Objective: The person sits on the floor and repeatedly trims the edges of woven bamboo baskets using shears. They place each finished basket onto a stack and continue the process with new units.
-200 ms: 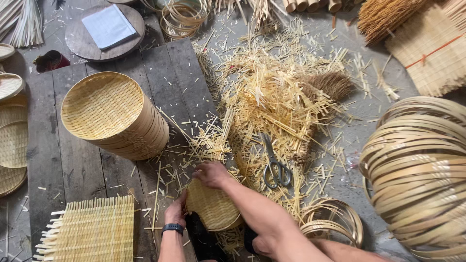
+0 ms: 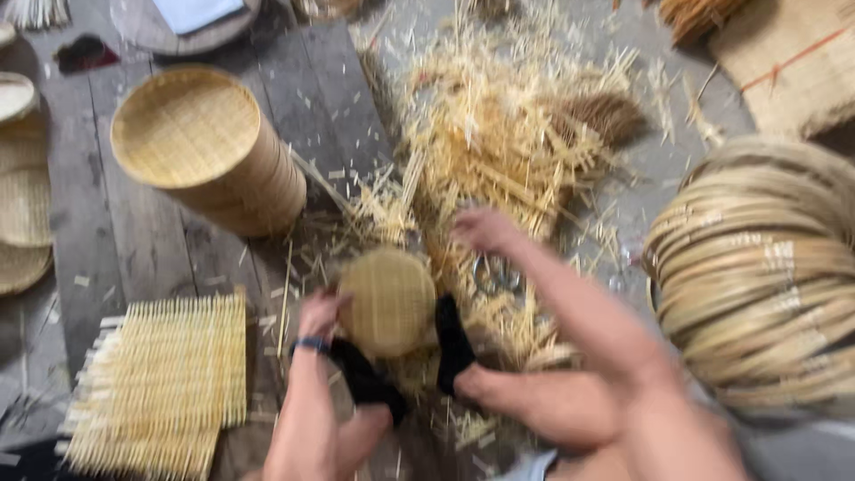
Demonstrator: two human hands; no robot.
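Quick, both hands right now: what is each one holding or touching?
Left hand: on the edge of the small round woven basket; grip cannot be told.
Right hand: open, holding nothing, over the bamboo scraps above the scissors.

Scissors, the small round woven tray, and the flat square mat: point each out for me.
scissors (image 2: pixel 499 274), head view, on the handle loops, beside the right hand.
small round woven tray (image 2: pixel 387 301), head view, on the middle of its woven face.
flat square mat (image 2: pixel 165 379), head view, on the middle of its weave.

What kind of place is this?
Likely a basket-weaving workshop, worked on the floor. Signs: a stack of woven baskets, a pile of bamboo rim hoops, and split-bamboo offcuts strewn about. The left hand steadies a small round woven piece.
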